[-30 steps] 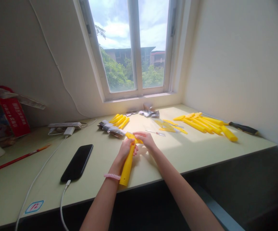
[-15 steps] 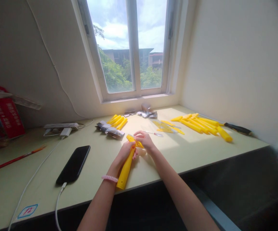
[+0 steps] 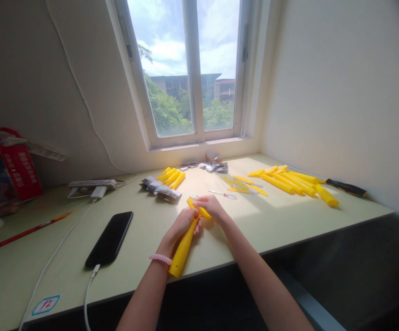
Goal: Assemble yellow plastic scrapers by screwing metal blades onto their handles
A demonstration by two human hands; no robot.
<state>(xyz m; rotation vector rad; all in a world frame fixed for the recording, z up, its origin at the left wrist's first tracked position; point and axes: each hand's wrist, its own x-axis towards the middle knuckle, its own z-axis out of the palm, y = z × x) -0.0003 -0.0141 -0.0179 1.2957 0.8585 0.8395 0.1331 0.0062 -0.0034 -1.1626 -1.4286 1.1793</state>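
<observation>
My left hand [image 3: 183, 222] is wrapped round the upper part of a yellow scraper handle [image 3: 184, 250]. The handle's butt end slants towards me at the table's front edge. My right hand [image 3: 211, 208] pinches at the wider yellow head at the handle's top; its fingertips partly cover whatever lies between them. Beyond the hands, a small screwdriver [image 3: 223, 195] lies near several flat yellow plates [image 3: 241, 186]. To the left sit several scrapers with yellow handles [image 3: 172, 177] and grey wrapped heads [image 3: 167, 193].
On the right lies a pile of yellow scrapers [image 3: 285, 181] beside a black-handled tool [image 3: 347, 187]. Silvery packets [image 3: 213, 166] lie below the window. At left are a phone [image 3: 110, 240] on a white cable, a power strip [image 3: 92, 183] and a red pencil [image 3: 23, 234].
My right hand's fingers have come down closer over the scraper's head. The left hand keeps its hold on the handle. The whole view has shifted slightly.
</observation>
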